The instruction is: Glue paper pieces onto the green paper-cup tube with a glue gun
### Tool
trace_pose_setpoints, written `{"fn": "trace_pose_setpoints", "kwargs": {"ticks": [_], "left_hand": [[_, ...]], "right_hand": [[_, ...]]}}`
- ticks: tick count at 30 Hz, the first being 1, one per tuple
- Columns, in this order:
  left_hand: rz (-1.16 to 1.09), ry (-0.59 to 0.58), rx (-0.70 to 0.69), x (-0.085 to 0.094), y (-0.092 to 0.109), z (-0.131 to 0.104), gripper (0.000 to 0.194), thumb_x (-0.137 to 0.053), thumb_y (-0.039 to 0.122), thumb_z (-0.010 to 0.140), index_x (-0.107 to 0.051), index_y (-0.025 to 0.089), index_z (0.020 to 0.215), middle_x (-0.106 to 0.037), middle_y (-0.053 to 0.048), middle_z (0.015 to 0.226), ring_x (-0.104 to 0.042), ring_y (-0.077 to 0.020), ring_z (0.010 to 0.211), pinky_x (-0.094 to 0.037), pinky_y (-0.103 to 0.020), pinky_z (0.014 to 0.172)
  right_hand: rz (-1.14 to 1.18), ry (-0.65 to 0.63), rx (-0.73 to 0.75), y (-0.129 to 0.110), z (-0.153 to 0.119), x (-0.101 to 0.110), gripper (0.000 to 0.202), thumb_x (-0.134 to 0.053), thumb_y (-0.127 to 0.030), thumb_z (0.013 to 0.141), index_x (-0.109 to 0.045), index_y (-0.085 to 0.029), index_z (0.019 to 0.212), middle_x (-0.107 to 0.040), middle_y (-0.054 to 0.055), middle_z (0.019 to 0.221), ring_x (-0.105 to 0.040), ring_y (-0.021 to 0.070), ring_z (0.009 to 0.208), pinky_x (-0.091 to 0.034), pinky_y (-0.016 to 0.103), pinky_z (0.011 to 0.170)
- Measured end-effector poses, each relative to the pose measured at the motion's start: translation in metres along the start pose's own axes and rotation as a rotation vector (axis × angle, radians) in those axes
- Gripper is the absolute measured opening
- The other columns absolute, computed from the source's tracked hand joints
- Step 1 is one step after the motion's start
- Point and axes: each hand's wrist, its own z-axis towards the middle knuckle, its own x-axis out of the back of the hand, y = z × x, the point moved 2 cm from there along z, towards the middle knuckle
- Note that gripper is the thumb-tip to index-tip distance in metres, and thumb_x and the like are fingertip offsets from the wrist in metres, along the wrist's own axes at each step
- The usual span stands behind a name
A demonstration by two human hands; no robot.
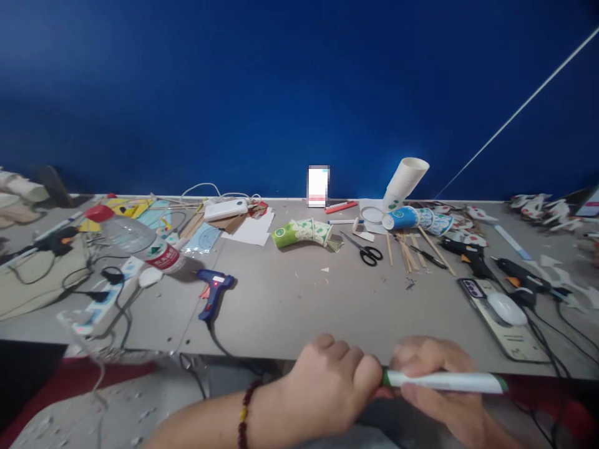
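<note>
Holding a white marker (468, 382) with green ends, level and out over the near edge of the surface (290, 305). Gripping one green end in the left hand (334, 380), curled into a tight fist that hides the tip. Pinching the white barrel between thumb and fingers of the right hand (440, 357), with the other green end sticking out past them. Wearing a beaded bracelet (243, 415) on the left wrist. Facing a row of joined green paper cups (302, 234) at mid-surface, with black-handled scissors (369, 255) just beside. Farther right, next to a tilted stack of white cups (406, 181), a row of joined blue paper cups (418, 219), with wooden sticks (407, 255) close by. Near the right hand, a phone (515, 340) with a rounded white object (506, 308) on top. Off to the left, a blue glue gun (215, 293), a power strip (115, 296) and a clear bottle (133, 240) with a red cap.
</note>
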Motion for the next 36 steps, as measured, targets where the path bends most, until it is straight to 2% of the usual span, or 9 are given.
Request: {"fn": "trace_pose_setpoints", "kwargs": {"ticks": [4, 6, 9, 12, 16, 19, 25, 30, 36], "left_hand": [[0.018, 0.066, 0.282, 0.03, -0.033, -0.033, 0.026, -0.03, 0.029, 0.099, -0.047, 0.022, 0.08, -0.054, 0.001, 0.055, -0.049, -0.015, 0.045, -0.034, -0.029, 0.045], [0.035, 0.009, 0.359, 0.034, -0.052, -0.045, 0.021, -0.032, 0.025, 0.097, -0.049, 0.022, 0.084, -0.057, 0.0, 0.06, -0.052, -0.0155, 0.049, -0.037, -0.028, 0.046], [0.034, -0.18, 0.296, 0.015, -0.067, -0.046, 0.016, -0.039, 0.025, 0.097, -0.052, 0.021, 0.087, -0.065, -0.004, 0.081, -0.061, -0.018, 0.071, -0.047, -0.03, 0.061], [0.07, -0.258, 0.2, -0.019, -0.077, -0.031, 0.01, -0.047, 0.025, 0.095, -0.055, 0.019, 0.094, -0.065, -0.01, 0.111, -0.063, -0.022, 0.095, -0.05, -0.035, 0.079], [0.142, -0.294, 0.126, -0.05, -0.097, -0.006, 0.011, -0.049, 0.026, 0.095, -0.056, 0.017, 0.095, -0.065, -0.01, 0.105, -0.062, -0.0222, 0.094, -0.048, -0.036, 0.08], [0.17, -0.27, 0.11, -0.055, -0.114, 0.006, 0.011, -0.051, 0.025, 0.094, -0.056, 0.016, 0.098, -0.064, -0.01, 0.101, -0.061, -0.0217, 0.091, -0.047, -0.035, 0.078], [0.19, -0.277, 0.081, -0.061, -0.127, 0.006, 0.011, -0.047, 0.024, 0.096, -0.056, 0.016, 0.095, -0.063, -0.009, 0.103, -0.059, -0.021, 0.091, -0.045, -0.034, 0.077], [0.193, -0.273, 0.086, -0.066, -0.126, 0.004, 0.012, -0.048, 0.023, 0.095, -0.056, 0.016, 0.099, -0.062, -0.012, 0.113, -0.058, -0.0223, 0.095, -0.045, -0.035, 0.078], [0.212, -0.272, 0.098, -0.066, -0.126, 0.007, 0.012, -0.048, 0.023, 0.095, -0.058, 0.016, 0.098, -0.063, -0.011, 0.108, -0.058, -0.0235, 0.094, -0.044, -0.036, 0.076]], "right_hand": [[0.148, 0.673, 0.08, -0.024, 0.017, 0.051, 0.032, -0.066, -0.043, 0.073, -0.046, -0.029, 0.052, -0.028, -0.002, 0.037, -0.026, 0.0126, 0.03, -0.019, 0.032, 0.031], [0.096, 0.767, 0.025, -0.023, 0.026, 0.063, 0.031, -0.071, -0.039, 0.069, -0.047, -0.027, 0.052, -0.036, 0.0, 0.038, -0.037, 0.014, 0.033, -0.023, 0.031, 0.032], [0.097, 0.611, -0.055, 0.002, 0.041, 0.051, 0.033, -0.081, -0.039, 0.06, -0.05, -0.026, 0.058, -0.054, 0.0, 0.047, -0.047, 0.0146, 0.037, -0.03, 0.027, 0.032], [0.068, 0.361, -0.116, 0.037, 0.067, 0.019, 0.032, -0.078, -0.047, 0.066, -0.054, -0.025, 0.071, -0.058, -0.003, 0.051, -0.052, 0.0137, 0.04, -0.041, 0.026, 0.037], [-0.053, 0.095, -0.175, 0.072, 0.116, -0.013, 0.03, -0.073, -0.047, 0.07, -0.062, -0.022, 0.082, -0.063, -0.001, 0.06, -0.057, 0.0131, 0.05, -0.046, 0.025, 0.044], [-0.126, -0.002, -0.218, 0.093, 0.147, -0.023, 0.031, -0.07, -0.048, 0.071, -0.064, -0.022, 0.085, -0.06, -0.003, 0.059, -0.05, 0.0098, 0.043, -0.035, 0.02, 0.035], [-0.109, 0.069, -0.229, 0.123, 0.168, -0.03, 0.037, -0.061, -0.057, 0.074, -0.062, -0.02, 0.078, -0.055, -0.005, 0.053, -0.043, 0.0084, 0.038, -0.031, 0.02, 0.035], [-0.124, 0.074, -0.206, 0.124, 0.161, -0.033, 0.036, -0.063, -0.056, 0.074, -0.063, -0.021, 0.082, -0.061, -0.002, 0.057, -0.049, 0.0105, 0.043, -0.04, 0.022, 0.041], [-0.254, 0.084, -0.249, 0.122, 0.158, -0.033, 0.035, -0.065, -0.054, 0.075, -0.057, -0.022, 0.064, -0.061, -0.001, 0.053, -0.05, 0.0114, 0.043, -0.034, 0.02, 0.036]]}}
